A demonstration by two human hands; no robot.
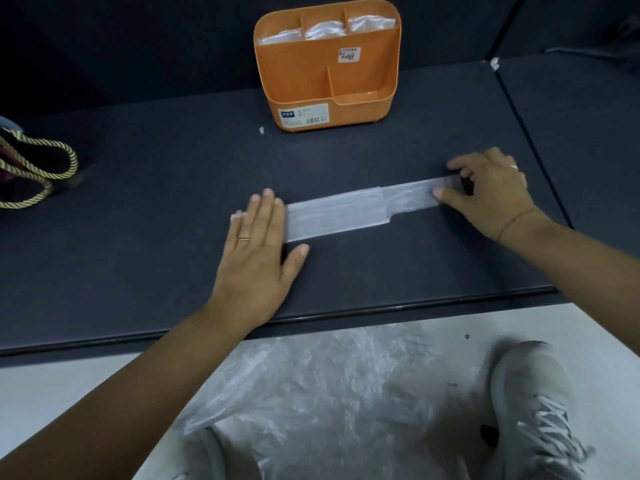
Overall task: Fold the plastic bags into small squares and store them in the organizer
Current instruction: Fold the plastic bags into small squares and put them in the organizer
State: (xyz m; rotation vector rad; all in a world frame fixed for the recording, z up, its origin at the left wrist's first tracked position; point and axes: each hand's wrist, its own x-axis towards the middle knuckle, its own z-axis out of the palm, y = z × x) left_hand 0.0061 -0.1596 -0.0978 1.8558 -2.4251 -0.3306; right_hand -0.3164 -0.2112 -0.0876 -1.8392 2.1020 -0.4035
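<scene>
Head view: a plastic bag (346, 211), folded into a long narrow strip, lies flat across the middle of the dark bench (138, 202), running from 9 o'clock to 3 o'clock with its right end tilted slightly away.

The left hand (258, 244) lies flat with straight fingers, palm down, pressing the strip's 9 o'clock end onto the bench; a thin ring (244, 239) shows on one finger. The right hand (491, 192) is at the 3 o'clock end, its thumb lying on top of the strip and its fingers curled over the tip, gripping it.

At 12 o'clock, well apart from the strip, stands the orange organizer (363, 81), upright near the bench's far edge. Its three rear compartments each hold folded bags (320, 29). A tiny white scrap (261, 130) lies just beside its front left corner.

At 9 o'clock, at the frame's edge, a dark tote with gold rope handles (34, 168) rests on the bench.

At 6 o'clock, below the bench's near edge, a loose crumpled plastic sheet (329, 382) lies spread out, with a grey laced shoe (533, 403) to its right.
</scene>
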